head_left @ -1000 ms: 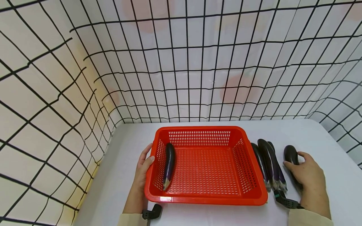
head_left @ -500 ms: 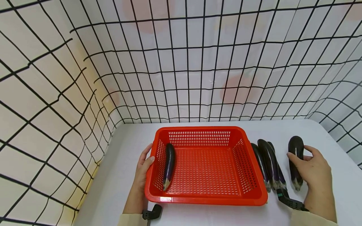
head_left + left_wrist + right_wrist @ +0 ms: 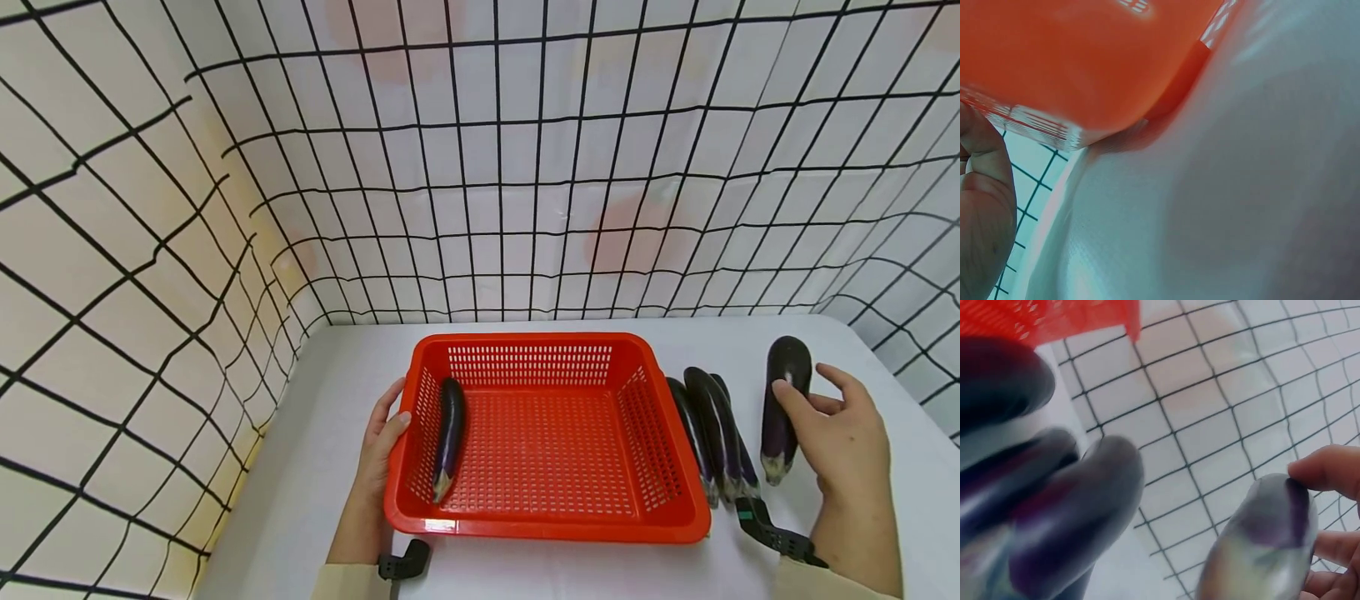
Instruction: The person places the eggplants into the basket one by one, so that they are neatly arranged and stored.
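Note:
A red plastic basket [image 3: 547, 527] with slotted walls stands mid-table, one eggplant [image 3: 450, 433] lying along its left side. My left hand [image 3: 377, 454] grips the basket's left rim, thumb on top; in the left wrist view part of that hand [image 3: 985, 206] shows beside the slotted wall. To the right of the basket, my right hand [image 3: 846, 437] holds a dark eggplant [image 3: 787, 362] between thumb and fingers, its stem end toward me. The right wrist view shows this eggplant [image 3: 1266, 531] up close, with fingertips [image 3: 1319, 467] against it.
Several more eggplants [image 3: 716, 425] lie side by side against the basket's right wall, left of my right hand. A black wire grid [image 3: 525, 183] over a pale backing encloses the back and sides of the white table [image 3: 322, 392].
My right hand has moved away from me and slightly right, carrying the eggplant with it. Its stem end has swung clear of the hand into view. My left hand and the basket keep their places.

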### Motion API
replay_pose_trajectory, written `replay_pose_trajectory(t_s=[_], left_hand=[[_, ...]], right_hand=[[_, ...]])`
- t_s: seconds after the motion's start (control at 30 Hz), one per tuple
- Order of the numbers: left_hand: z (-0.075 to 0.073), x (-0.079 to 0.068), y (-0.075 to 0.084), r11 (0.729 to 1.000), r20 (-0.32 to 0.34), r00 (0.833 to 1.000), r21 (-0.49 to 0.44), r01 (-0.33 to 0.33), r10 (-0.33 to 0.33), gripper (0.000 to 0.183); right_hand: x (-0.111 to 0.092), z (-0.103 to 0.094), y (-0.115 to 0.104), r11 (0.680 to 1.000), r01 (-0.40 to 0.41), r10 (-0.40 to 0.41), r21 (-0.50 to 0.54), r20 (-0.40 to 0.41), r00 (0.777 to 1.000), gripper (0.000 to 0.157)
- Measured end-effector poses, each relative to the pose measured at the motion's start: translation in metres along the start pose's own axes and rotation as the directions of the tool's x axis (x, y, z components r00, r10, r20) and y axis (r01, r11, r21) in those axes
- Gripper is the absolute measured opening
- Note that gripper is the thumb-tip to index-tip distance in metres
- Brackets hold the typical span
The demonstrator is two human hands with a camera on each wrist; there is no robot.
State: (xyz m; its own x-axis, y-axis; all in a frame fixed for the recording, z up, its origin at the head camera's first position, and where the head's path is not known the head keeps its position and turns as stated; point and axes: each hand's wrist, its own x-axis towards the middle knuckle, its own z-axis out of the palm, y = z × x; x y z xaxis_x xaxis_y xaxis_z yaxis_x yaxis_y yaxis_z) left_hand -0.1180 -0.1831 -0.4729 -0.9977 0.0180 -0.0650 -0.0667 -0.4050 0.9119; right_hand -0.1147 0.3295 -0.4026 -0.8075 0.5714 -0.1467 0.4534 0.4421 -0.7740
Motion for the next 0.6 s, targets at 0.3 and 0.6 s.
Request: replay_pose_trajectory(t_s=[0.3, 0.6], left_hand=[[-0.001, 0.001, -0.001, 1.0, 0.008, 1.0, 0.003, -0.012, 0.012, 0.057], [0.0, 0.0, 0.0, 1.0, 0.012, 1.0, 0.001, -0.013, 0.013, 0.056]], right_hand=[[-0.007, 0.003, -0.009, 0.967, 0.025, -0.05, 0.253, 0.091, 0.995, 0.08], [-0.018, 0.006, -0.021, 0.983, 0.048, -0.071, 0.179, 0.122, 0.99, 0.076]])
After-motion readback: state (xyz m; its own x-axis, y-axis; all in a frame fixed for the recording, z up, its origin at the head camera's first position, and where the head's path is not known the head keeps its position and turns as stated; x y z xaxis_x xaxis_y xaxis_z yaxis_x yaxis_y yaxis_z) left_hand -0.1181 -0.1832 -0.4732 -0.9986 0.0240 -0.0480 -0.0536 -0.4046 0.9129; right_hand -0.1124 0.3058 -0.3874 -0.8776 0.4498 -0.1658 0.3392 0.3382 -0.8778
